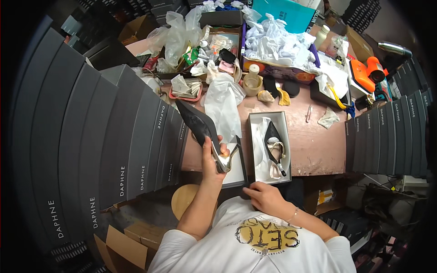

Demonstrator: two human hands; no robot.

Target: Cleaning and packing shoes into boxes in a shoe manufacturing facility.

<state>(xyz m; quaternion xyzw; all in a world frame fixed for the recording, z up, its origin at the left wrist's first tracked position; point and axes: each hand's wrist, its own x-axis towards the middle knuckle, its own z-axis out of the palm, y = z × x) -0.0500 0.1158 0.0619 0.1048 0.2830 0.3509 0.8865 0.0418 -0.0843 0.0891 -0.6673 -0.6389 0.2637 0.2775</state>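
My left hand [212, 159] is closed around a black pointed-toe shoe [196, 120], lifted above the table with its toe pointing away to the left. The shoe's pale lining shows by my fingers. Below it lies a dark-edged box lid [236, 176] with a white inside. Just right of that is an open grey shoebox [287, 136], holding white tissue paper [260, 154] and a matching black shoe [271, 132]. My right hand [267, 198] is near the box's front edge, fingers curled; something small and dark shows at its fingertips, too unclear to name.
Tall stacks of dark grey shoeboxes [109, 132] wall in the left side, with more boxes [387, 136] at the right. Behind are a carton of crumpled white paper [277, 45], a glue pot [252, 84], a small red tray [185, 93] and an orange tape dispenser [362, 76].
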